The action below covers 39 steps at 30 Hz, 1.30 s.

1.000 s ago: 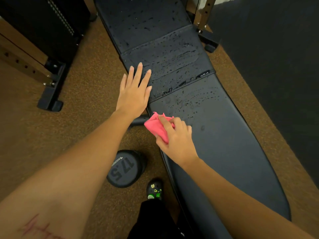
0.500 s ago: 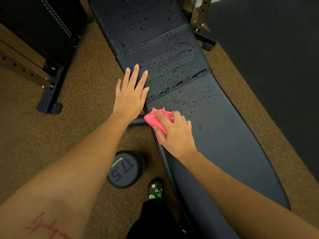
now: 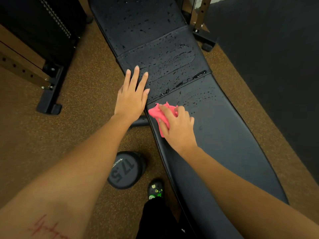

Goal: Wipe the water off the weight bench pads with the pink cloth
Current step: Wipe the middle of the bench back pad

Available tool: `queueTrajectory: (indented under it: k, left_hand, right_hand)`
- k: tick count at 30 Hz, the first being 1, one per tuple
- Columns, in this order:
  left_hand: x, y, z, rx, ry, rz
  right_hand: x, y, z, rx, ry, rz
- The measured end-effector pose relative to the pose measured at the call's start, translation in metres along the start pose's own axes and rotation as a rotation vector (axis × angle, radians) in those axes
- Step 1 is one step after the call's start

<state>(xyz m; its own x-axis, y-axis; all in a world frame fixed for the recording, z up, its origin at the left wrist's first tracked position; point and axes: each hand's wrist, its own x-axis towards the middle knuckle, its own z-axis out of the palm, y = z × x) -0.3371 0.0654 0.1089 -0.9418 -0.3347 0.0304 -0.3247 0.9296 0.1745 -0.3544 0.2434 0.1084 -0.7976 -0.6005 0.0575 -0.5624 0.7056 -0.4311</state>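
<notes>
A black weight bench runs from the near right to the far middle. Its near pad (image 3: 229,135) looks mostly dry, with droplets only near its far end. The middle pad (image 3: 169,62) and the far pad (image 3: 138,19) are covered in water drops, and water pools in the seam between the near and middle pads. My right hand (image 3: 177,128) presses the bunched pink cloth (image 3: 158,112) onto the near pad's far left corner. My left hand (image 3: 133,95) lies flat with fingers spread on the left edge of the middle pad.
A 17.5 dumbbell (image 3: 125,169) stands on the brown speckled floor left of the bench, beside my black shoe (image 3: 155,189). A rack foot (image 3: 49,102) sits at the left, another frame foot (image 3: 205,40) at the far right. Dark matting (image 3: 276,66) lies to the right.
My right hand has slid the pink cloth a little farther up the near pad toward the wet seam. The left hand has stayed flat on the middle pad.
</notes>
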Motion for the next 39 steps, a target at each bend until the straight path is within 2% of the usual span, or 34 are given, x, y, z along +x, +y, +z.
queueTrajectory:
  k: [3,9,11,15,18,20,25,28,34,36,39]
  left_hand:
    - [0.0,0.0,0.001,-0.003,0.002,-0.002]
    - [0.0,0.001,0.001,-0.029,0.014,-0.004]
    - [0.0,0.002,0.001,-0.035,0.014,-0.008]
    - [0.001,0.001,0.001,-0.033,0.021,0.007]
    - [0.001,0.0,0.003,-0.026,0.024,0.015]
    - [0.001,0.0,0.004,-0.028,0.027,0.018]
    - [0.0,0.001,0.004,-0.027,0.035,0.017]
    - [0.0,0.001,0.003,-0.025,0.028,0.017]
    - [0.0,0.003,0.003,-0.038,0.029,0.019]
    - [0.0,0.002,0.003,-0.04,0.024,0.018]
    - [0.0,0.002,0.002,-0.037,0.018,0.014]
  right_hand:
    - [0.012,0.008,-0.008,0.041,-0.051,0.046]
    - [0.037,0.015,-0.014,0.08,0.047,0.254]
    - [0.028,0.012,-0.01,0.078,0.041,0.236]
    - [-0.017,0.003,0.003,0.025,-0.019,0.038]
    - [-0.031,0.007,0.004,-0.002,-0.053,-0.033]
    - [-0.023,0.014,-0.002,0.011,-0.015,0.007]
    - [-0.006,0.028,-0.011,0.093,0.04,0.288]
    - [-0.018,0.018,-0.005,0.075,0.036,0.237]
    - [-0.06,0.014,0.007,-0.038,-0.059,-0.074]
    - [-0.058,0.026,0.005,-0.034,-0.051,-0.061]
    - [-0.047,0.045,-0.005,0.034,0.046,0.15]
